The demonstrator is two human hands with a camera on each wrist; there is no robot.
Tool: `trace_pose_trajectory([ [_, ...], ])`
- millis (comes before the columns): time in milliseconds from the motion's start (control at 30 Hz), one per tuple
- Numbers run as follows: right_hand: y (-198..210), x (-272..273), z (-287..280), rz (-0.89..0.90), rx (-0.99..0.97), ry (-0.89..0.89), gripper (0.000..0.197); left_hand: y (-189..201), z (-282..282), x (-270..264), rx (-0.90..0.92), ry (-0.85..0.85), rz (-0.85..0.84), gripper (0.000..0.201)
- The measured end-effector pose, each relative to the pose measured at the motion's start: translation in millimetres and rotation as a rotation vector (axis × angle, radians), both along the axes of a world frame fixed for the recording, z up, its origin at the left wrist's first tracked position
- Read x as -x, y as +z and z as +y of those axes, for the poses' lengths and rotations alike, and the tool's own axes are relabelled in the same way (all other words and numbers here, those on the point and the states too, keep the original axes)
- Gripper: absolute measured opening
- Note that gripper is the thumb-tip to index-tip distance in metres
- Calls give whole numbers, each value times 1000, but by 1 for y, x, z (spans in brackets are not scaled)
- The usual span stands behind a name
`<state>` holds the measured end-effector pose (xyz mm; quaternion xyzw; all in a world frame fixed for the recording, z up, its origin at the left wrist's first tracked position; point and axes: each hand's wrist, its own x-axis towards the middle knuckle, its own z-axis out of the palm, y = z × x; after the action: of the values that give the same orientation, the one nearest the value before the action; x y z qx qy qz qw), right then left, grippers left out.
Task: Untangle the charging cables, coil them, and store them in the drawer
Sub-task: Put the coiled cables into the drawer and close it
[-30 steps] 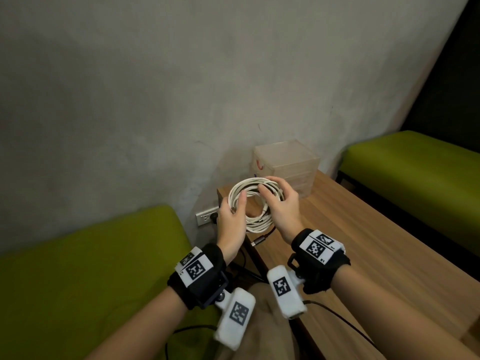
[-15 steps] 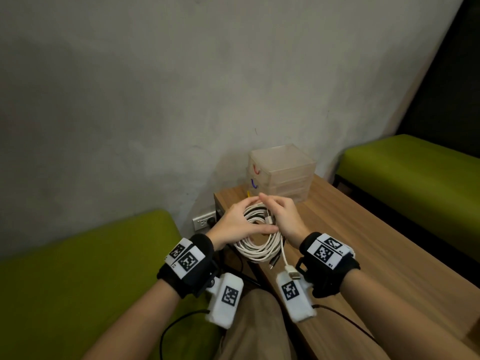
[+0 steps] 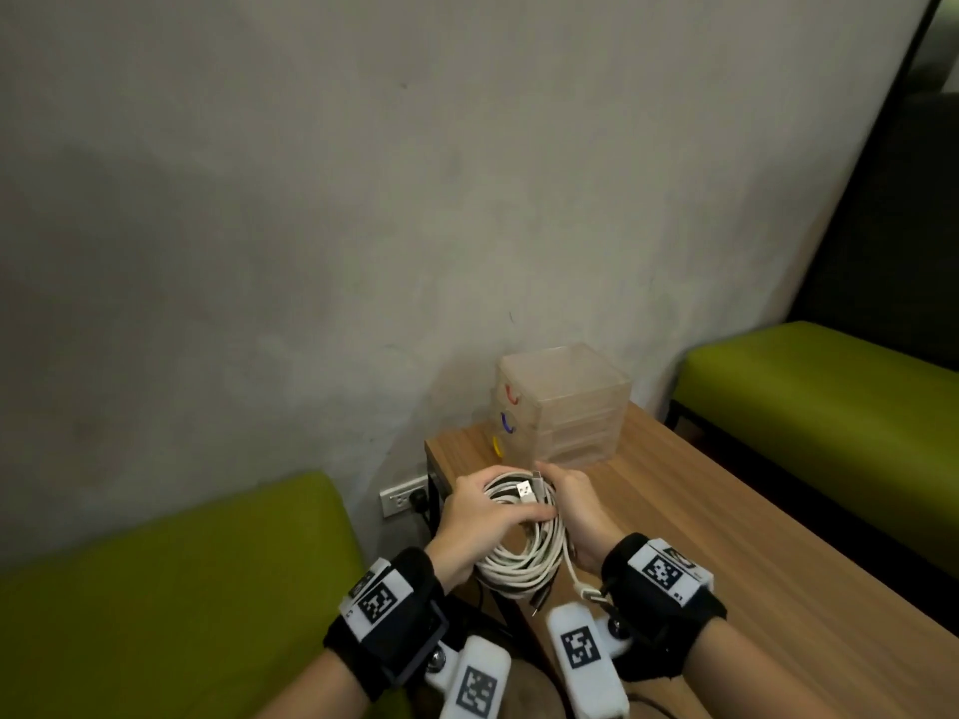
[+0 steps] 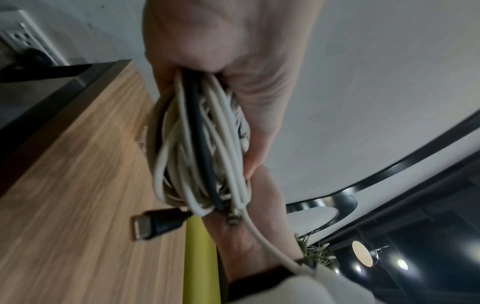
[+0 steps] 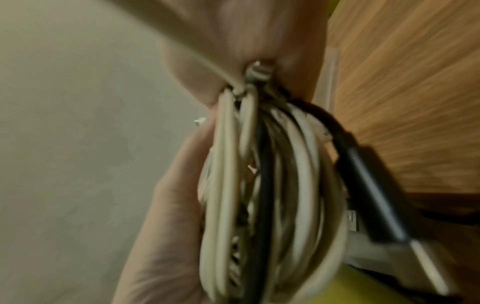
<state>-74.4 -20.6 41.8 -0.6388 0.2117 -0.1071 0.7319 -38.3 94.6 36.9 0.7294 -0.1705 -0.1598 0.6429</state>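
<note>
Both hands (image 3: 524,516) around cable coil (image 3: 524,557)

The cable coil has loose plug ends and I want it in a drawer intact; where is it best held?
Probably across the bundled strands at the coil rim, from its two opposite sides, as left hand and right hand do: strands stay gathered there.

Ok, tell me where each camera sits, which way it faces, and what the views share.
Head: on the head, looking forward and down at the drawer box on the wooden table; both forearms, left hand and right hand show.
Left wrist: looks along the left hand at the cable coil; palm shows.
Right wrist: looks along the right hand at the coil; fingers show.
All views share the coil and table.
</note>
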Motion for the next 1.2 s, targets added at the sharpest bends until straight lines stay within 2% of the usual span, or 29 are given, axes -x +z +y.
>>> trace_pose_trajectory([
  [200, -5, -10, -5, -69, 112, 91, 30, -4, -5, -11, 88, 57, 78, 32],
  [367, 7, -30, -19, -79, 540, 178, 33, 6, -11, -25, 122, 48, 57, 30],
  [633, 6, -64, -28, -260, 968, 74, 30, 9, -25, -58, 147, 103, -4, 30],
  [733, -4, -75, -35, -342, 1070, -97, 36, 0, -24, -68, 121, 130, -5, 34],
  [800, -12, -86, -42, -252, 1235, -199, 44, -5, -23, -72, 109, 135, -1, 36],
  [900, -24, -100, -51, 146, 1365, -79, 55, -12, -21, -75, 100, 123, -10, 33],
  [933, -27, -103, -52, 194, 1368, -49, 58, -12, -20, -76, 103, 128, -11, 33],
  [1067, -26, -107, -56, 136, 1365, -81, 45, -9, -20, -79, 127, 144, -13, 34],
  [1200, -27, -99, -57, 99, 1389, -43, 45, -1, -21, -73, 116, 118, -31, 33],
])
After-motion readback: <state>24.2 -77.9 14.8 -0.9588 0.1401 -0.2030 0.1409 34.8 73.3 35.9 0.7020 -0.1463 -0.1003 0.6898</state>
